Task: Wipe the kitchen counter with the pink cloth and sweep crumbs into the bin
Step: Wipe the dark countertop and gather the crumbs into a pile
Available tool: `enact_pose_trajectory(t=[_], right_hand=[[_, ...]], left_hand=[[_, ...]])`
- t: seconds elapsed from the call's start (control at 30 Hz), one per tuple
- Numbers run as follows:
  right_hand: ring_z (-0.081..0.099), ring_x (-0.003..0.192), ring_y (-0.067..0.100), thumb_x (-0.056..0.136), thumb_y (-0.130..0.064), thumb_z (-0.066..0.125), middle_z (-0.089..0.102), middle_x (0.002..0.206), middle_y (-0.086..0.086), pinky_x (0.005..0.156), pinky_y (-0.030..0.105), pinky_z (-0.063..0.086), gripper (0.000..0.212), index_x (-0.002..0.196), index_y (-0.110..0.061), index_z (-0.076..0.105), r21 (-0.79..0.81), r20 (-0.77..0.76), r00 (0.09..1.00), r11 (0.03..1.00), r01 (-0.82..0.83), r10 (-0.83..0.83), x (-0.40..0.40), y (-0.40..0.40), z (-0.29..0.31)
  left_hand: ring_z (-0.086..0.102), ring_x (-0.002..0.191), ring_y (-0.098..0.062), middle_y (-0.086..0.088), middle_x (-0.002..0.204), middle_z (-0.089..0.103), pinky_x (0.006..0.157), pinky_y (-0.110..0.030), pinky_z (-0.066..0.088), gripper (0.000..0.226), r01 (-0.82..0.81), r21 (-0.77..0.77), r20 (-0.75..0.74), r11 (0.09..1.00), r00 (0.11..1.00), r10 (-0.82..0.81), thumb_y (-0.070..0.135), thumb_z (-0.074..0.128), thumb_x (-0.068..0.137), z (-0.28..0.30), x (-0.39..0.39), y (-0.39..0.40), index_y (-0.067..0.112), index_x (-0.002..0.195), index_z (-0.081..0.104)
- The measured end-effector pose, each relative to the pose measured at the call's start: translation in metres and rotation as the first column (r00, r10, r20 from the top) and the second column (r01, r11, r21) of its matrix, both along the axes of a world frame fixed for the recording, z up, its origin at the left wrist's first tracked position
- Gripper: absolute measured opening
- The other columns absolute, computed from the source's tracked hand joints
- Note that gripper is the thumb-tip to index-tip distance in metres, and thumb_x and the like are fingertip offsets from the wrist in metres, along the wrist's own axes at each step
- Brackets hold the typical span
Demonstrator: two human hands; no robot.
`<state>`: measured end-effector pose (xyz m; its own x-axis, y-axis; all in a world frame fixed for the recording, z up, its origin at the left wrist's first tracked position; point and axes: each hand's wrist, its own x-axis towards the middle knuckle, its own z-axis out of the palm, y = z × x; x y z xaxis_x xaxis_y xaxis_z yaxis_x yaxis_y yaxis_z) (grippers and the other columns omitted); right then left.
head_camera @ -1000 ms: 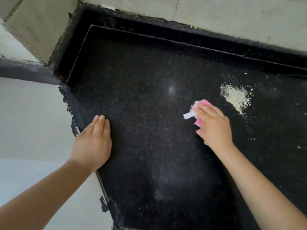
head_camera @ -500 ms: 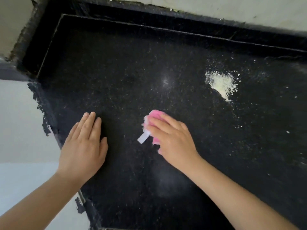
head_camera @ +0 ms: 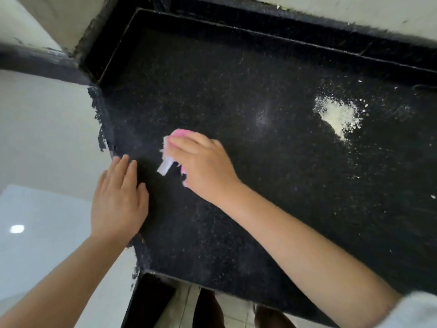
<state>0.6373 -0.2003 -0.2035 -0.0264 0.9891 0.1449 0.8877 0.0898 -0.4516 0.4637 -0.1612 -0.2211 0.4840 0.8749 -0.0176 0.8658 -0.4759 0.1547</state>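
Right hand clamped on pink cloth, pressed to black counter. Left hand flat, fingers together, at counter's left edge, gripping nothing. Crumbs piled well right of cloth.

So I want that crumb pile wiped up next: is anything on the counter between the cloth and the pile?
Nothing visible. The pink cloth under the right hand and the crumb pile have only bare black counter with scattered specks between them.

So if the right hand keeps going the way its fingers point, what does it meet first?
Nothing on the surface: the right hand, holding the pink cloth, points up-left over bare counter toward its left edge. The left hand probably stays just clear.
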Motion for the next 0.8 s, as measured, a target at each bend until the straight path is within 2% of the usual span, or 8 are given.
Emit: enact_pose_trajectory(t=[0.13,0.27,0.43,0.53,0.6,0.63,0.7,0.8], right_hand=[[0.017,0.136,0.018,0.092,-0.017,0.042,0.025,0.148,-0.009,0.099,0.033,0.025,0.045,0.136,-0.023,0.037,-0.106,0.078,0.995,0.992,-0.06,0.069,-0.051,0.031,-0.006],[0.013,0.137,0.015,0.087,-0.017,0.052,0.024,0.148,-0.013,0.099,0.034,0.025,0.053,0.137,-0.027,0.035,-0.152,0.097,0.995,0.988,0.024,-0.009,-0.029,0.014,-0.017],[0.038,0.125,0.022,0.059,-0.01,0.079,0.05,0.133,-0.009,0.089,0.041,0.041,0.071,0.124,-0.024,0.054,-0.085,0.185,0.892,0.897,0.433,-0.413,0.06,-0.052,-0.017],[0.047,0.111,0.032,0.066,0.0,0.069,0.055,0.128,-0.002,0.086,0.046,0.046,0.053,0.115,-0.017,0.061,-0.094,0.131,0.752,0.747,0.658,-0.646,0.106,-0.076,-0.021],[0.052,0.102,0.034,0.074,0.004,0.055,0.057,0.126,0.0,0.084,0.045,0.047,0.04,0.109,-0.013,0.065,-0.052,-0.001,0.689,0.689,0.723,-0.724,0.115,-0.08,-0.019],[0.052,0.102,0.034,0.074,0.005,0.054,0.057,0.125,0.001,0.088,0.04,0.045,0.04,0.108,-0.011,0.066,-0.02,-0.042,0.692,0.693,0.72,-0.72,0.107,-0.078,-0.016],[0.05,0.107,0.029,0.066,0.004,0.061,0.059,0.122,0.003,0.089,0.029,0.039,0.044,0.108,-0.01,0.065,0.062,-0.022,0.806,0.804,0.591,-0.591,0.078,-0.076,-0.009],[0.042,0.117,0.02,0.047,-0.004,0.077,0.061,0.119,0.001,0.081,0.035,0.045,0.06,0.105,-0.013,0.065,0.097,0.128,0.949,0.956,0.278,-0.289,0.039,-0.089,-0.016]], left_hand=[[0.037,0.126,-0.042,-0.029,0.132,0.044,0.103,-0.052,0.03,0.06,-0.076,-0.055,-0.056,0.996,0.996,0.073,0.027,0.02,0.087,-0.005,-0.02,0.002,-0.013,0.123,0.046],[0.039,0.125,-0.042,-0.028,0.132,0.045,0.103,-0.052,0.03,0.048,-0.056,-0.055,-0.06,0.997,0.997,0.053,0.02,0.032,0.091,-0.004,-0.019,0.002,-0.012,0.124,0.046],[0.022,0.137,-0.031,-0.018,0.145,0.032,0.112,-0.044,0.014,0.047,-0.083,-0.057,-0.111,0.995,0.991,0.077,0.017,0.036,0.093,0.003,-0.016,0.002,-0.003,0.135,0.035],[0.007,0.141,-0.022,-0.01,0.151,0.02,0.113,-0.039,0.0,0.05,-0.094,-0.072,-0.084,0.993,0.993,0.088,0.024,0.031,0.095,0.011,-0.006,0.002,0.004,0.14,0.027],[0.004,0.141,-0.02,-0.008,0.152,0.016,0.113,-0.036,-0.002,0.051,-0.042,-0.077,-0.014,0.996,0.999,0.041,0.024,0.034,0.095,0.014,0.009,0.0,0.006,0.141,0.026],[0.004,0.141,-0.021,-0.009,0.152,0.017,0.113,-0.035,-0.001,0.05,-0.015,-0.08,0.018,0.997,1.0,0.016,0.023,0.035,0.095,0.016,0.016,-0.002,0.005,0.141,0.027],[0.01,0.141,-0.024,-0.012,0.15,0.022,0.112,-0.034,0.002,0.049,0.064,-0.096,0.076,0.993,0.996,-0.057,0.02,0.041,0.093,0.015,0.033,-0.008,0.002,0.138,0.032],[0.034,0.131,-0.036,-0.023,0.137,0.041,0.106,-0.04,0.016,0.045,0.199,-0.103,0.116,0.974,0.975,-0.187,0.008,0.058,0.085,0.008,0.055,-0.02,-0.007,0.126,0.046]])
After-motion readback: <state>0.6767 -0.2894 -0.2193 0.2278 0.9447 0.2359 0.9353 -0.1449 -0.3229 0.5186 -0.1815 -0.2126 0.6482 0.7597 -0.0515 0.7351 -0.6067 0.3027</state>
